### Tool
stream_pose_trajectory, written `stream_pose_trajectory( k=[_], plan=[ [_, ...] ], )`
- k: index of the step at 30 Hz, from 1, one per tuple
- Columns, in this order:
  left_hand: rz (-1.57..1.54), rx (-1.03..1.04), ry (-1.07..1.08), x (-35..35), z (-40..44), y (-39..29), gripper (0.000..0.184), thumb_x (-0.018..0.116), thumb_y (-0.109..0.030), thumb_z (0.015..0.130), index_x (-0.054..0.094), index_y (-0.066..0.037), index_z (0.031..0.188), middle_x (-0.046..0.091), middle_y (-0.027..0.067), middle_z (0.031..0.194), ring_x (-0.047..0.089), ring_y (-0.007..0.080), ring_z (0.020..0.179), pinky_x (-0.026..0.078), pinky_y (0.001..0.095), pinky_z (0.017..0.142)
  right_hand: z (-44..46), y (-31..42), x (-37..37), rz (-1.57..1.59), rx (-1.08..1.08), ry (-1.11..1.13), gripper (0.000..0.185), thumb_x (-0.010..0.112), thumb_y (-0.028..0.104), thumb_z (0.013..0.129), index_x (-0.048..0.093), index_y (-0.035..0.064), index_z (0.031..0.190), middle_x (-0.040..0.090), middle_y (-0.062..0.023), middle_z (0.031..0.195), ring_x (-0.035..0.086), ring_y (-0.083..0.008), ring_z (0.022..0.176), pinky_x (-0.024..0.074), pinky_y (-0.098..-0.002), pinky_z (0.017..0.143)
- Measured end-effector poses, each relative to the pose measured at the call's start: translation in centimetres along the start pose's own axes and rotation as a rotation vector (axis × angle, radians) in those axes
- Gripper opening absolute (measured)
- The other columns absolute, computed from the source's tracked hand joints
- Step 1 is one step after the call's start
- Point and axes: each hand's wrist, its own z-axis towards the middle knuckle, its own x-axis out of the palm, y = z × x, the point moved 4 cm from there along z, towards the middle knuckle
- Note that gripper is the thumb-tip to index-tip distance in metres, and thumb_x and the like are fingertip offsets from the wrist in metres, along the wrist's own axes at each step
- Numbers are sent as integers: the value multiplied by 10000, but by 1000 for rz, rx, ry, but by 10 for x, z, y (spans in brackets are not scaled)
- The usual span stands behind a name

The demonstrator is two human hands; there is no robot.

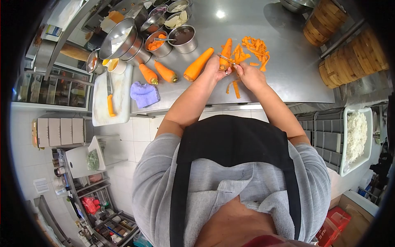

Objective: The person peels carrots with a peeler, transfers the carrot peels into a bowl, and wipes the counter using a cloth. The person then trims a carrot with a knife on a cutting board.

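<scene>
A carrot (225, 53) is gripped near its thick end by my left hand (215, 69), its narrow tip pointing away over the steel table (284, 88). In my right hand (252, 77) is a peeler (227, 59), its head lying across the carrot. Orange peelings (257, 48) are heaped just beyond my right hand, and a few strips (235, 89) lie nearer the table's front edge. To the left of my left hand rests a large, smooth orange carrot (199, 64). Further left are two more carrots, one (166, 71) beside the other (148, 74), with greenish stem ends.
A white cutting board (119, 92) bears a yellow-handled knife (110, 99); a purple cloth (145, 94) lies beside it. Metal pots (183, 40) and bowls (119, 39) crowd the back left. Bamboo steamers (354, 57) stand at right, above a white tray (345, 142) of shredded white food.
</scene>
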Motion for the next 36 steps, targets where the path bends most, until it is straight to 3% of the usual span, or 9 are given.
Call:
stream_pose_trajectory(
  k=[6, 11, 17, 19, 24, 26, 32, 36],
  plan=[
    [-12, -79, 69, -9, 0, 12, 369, 320, -374, 1002, 507, -75, 1110, 553, 122, 934, 548, 215, 772, 471, 305, 562, 56, -39, 19, -111, 98, -80, 349, 391, 374, 954, 575, 110, 1089, 665, -162, 987, 632, -345, 943, 490, -472, 793],
    [-55, -126, 137, -19, -7, 12, 397, 326, -373, 1007, 486, -43, 1159, 547, 140, 946, 561, 228, 765, 495, 321, 584, 97, -39, 2, -202, 126, -43, 426, 359, 433, 963, 572, 105, 1131, 661, -152, 1039, 623, -347, 978, 483, -466, 822],
    [7, 36, 95, -13, -29, -9, 407, 378, -384, 994, 479, -49, 1203, 546, 145, 998, 571, 230, 796, 531, 328, 654, 87, -34, -10, -45, 289, -73, 490, 369, 461, 959, 593, 58, 1125, 627, -175, 1141, 594, -330, 1064, 461, -440, 890],
    [-39, 8, 74, -14, -16, -9, 416, 364, -389, 998, 483, -47, 1202, 562, 143, 1012, 579, 231, 805, 531, 318, 627, 78, -28, 3, 103, 99, -5, 493, 380, 475, 950, 596, 63, 1113, 630, -189, 1112, 598, -355, 1036, 457, -461, 876],
    [-87, -74, 60, -14, 11, -10, 426, 334, -412, 1001, 497, -59, 1174, 581, 131, 1013, 574, 235, 800, 512, 304, 585, 8, 7, -4, 70, 11, -4, 452, 396, 460, 950, 589, 62, 1040, 655, -203, 954, 618, -385, 926, 469, -481, 805],
    [-92, -58, 10, -8, 8, -9, 323, 360, -376, 990, 521, -107, 1067, 583, 100, 945, 562, 219, 774, 474, 311, 572, -7, 9, -7, 56, -45, -52, 400, 417, 431, 952, 576, 65, 977, 662, -187, 830, 631, -388, 825, 482, -490, 726],
    [-166, 19, -14, -3, 18, 1, 383, 328, -390, 999, 521, -78, 1105, 578, 123, 946, 551, 224, 750, 455, 317, 543, -22, 8, -10, -70, -91, -125, 362, 430, 412, 950, 578, 82, 960, 666, -170, 794, 642, -376, 744, 497, -483, 661],
    [-170, 17, 29, -1, 18, 5, 367, 327, -373, 998, 521, -80, 1106, 576, 124, 943, 543, 223, 742, 461, 314, 551, -4, 0, -6, -62, -49, -79, 373, 422, 421, 951, 591, 91, 992, 671, -177, 846, 646, -368, 808, 497, -484, 703]
  ],
)
